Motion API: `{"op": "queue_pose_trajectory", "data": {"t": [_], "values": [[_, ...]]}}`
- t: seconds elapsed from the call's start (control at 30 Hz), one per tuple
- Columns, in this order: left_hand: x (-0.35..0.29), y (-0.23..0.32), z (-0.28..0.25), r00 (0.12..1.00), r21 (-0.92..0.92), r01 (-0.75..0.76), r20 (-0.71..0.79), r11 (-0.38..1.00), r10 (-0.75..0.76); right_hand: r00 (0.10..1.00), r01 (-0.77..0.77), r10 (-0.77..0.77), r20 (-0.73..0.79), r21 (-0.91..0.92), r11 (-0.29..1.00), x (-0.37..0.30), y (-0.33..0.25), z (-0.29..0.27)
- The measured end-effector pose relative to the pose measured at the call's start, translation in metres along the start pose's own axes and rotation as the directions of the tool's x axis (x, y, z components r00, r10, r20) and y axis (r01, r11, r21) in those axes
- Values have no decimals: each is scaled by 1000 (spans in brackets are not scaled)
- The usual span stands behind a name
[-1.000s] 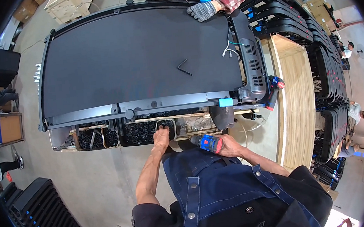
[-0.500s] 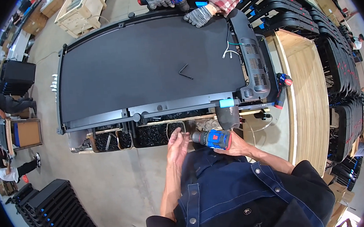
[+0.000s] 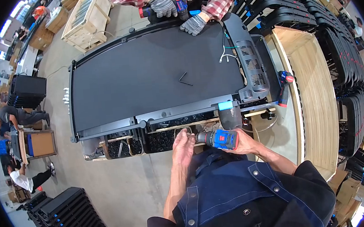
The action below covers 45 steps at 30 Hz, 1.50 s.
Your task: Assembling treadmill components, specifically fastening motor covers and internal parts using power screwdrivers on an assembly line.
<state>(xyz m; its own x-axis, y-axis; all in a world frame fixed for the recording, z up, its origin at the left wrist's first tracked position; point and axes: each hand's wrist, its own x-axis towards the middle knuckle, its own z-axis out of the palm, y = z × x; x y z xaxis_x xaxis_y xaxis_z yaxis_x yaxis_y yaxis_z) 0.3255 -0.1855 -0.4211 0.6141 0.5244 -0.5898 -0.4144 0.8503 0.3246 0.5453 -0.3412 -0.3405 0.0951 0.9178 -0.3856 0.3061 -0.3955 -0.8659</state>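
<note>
My right hand (image 3: 246, 143) is wrapped round the grip of a blue and black cordless drill (image 3: 223, 139), which points left. At the drill's tip, the fingers of my left hand (image 3: 183, 149) are pinched together. Whatever is between them is too small to make out. Just beyond my hands lies a treadmill base (image 3: 148, 69) with a black belt. An L-shaped hex key (image 3: 183, 79) rests on that belt. Below the near rail, bins of dark screws (image 3: 165, 141) sit to the left of the drill. A light-blue piece (image 3: 225, 105) is on the rail's right end.
Across the base, a co-worker's gloved hand (image 3: 163, 5) holds another drill (image 3: 179, 3); the other glove (image 3: 193, 25) touches the far rail. A second drill (image 3: 284, 88) lies by a wooden crate (image 3: 317, 101) on the right. Stacked black frames (image 3: 71, 214) stand lower left.
The whole view has shifted slightly. My hands stay together at the drill's tip. The co-worker's drill sits a little differently in the glove.
</note>
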Motion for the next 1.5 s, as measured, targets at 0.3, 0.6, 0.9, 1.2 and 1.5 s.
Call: {"op": "queue_pose_trajectory", "data": {"t": [0.3, 0.6, 0.9, 1.2, 1.5], "values": [[-6, 22, 68, 969, 506, -81, -163, 859, 187, 953, 253, -266, -144, -104, 962, -6, -11, -6], [98, 73, 123, 841, 890, -422, 313, 173, 442, 907, 148, -107, -408, 69, 987, -10, -7, -1], [150, 94, 188, 700, 607, -472, 699, -639, 147, 852, 96, 34, -522, 221, 971, -38, 9, -17], [79, 30, 144, 857, 864, -280, 421, -419, 296, 825, 222, 139, -548, 540, 812, -55, 33, -18], [77, 11, 138, 728, 715, -285, 595, -638, 341, 846, 188, 117, -521, 497, 847, -53, 41, -16]]}}
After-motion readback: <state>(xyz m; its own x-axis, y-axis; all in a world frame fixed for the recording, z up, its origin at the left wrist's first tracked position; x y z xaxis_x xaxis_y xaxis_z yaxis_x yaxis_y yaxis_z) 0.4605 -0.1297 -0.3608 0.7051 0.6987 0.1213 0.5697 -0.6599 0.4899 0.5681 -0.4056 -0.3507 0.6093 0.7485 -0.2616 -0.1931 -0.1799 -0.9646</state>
